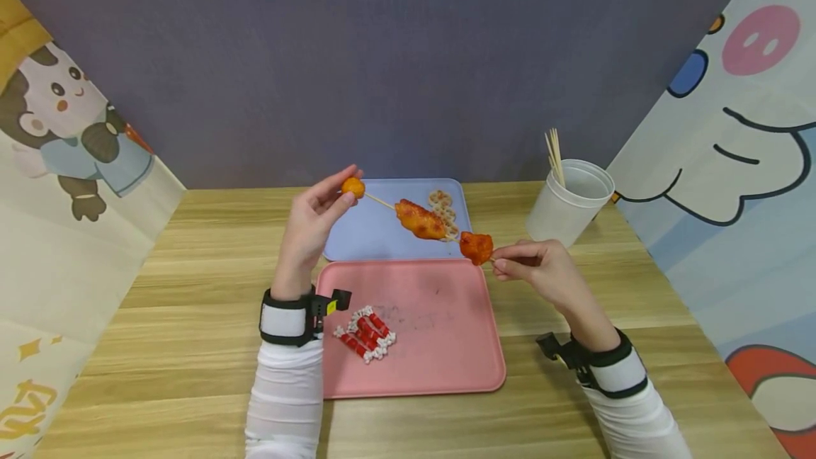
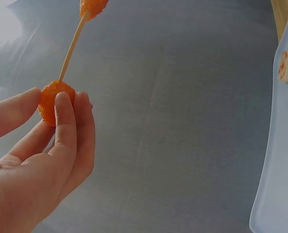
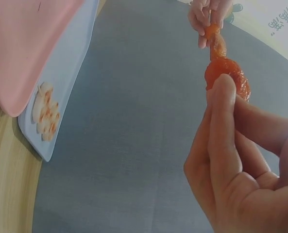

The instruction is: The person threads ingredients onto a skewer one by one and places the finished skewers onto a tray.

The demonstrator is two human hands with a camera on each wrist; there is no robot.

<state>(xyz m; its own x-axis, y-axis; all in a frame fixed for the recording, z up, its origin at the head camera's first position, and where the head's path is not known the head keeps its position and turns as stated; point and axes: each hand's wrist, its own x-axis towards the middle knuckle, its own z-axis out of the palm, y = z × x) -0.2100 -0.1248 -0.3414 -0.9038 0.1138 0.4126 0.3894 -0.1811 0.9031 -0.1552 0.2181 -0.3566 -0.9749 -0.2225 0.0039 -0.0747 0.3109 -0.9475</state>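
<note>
My left hand (image 1: 312, 217) pinches a round orange ball (image 1: 353, 188) between thumb and fingertips, at one end of a thin wooden skewer (image 1: 379, 200). Along the skewer sit a long browned orange piece (image 1: 421, 219) and, towards the right, a red-orange chunk (image 1: 476, 247). My right hand (image 1: 542, 269) pinches the skewer's other end, just beside that chunk. Held between both hands, the skewer slants down to the right above the trays. In the left wrist view the ball (image 2: 49, 103) is on the skewer's tip. The right fingers partly cover the chunk (image 3: 228, 73) in the right wrist view.
A pink tray (image 1: 433, 331) carries several red pieces with white ends (image 1: 366, 333). Behind it, a blue tray (image 1: 376, 239) holds pale, browned lotus-like slices (image 1: 441, 198). At the right, a white tub (image 1: 564, 207) contains several wooden sticks (image 1: 555, 154). A grey wall (image 1: 382, 69) stands behind.
</note>
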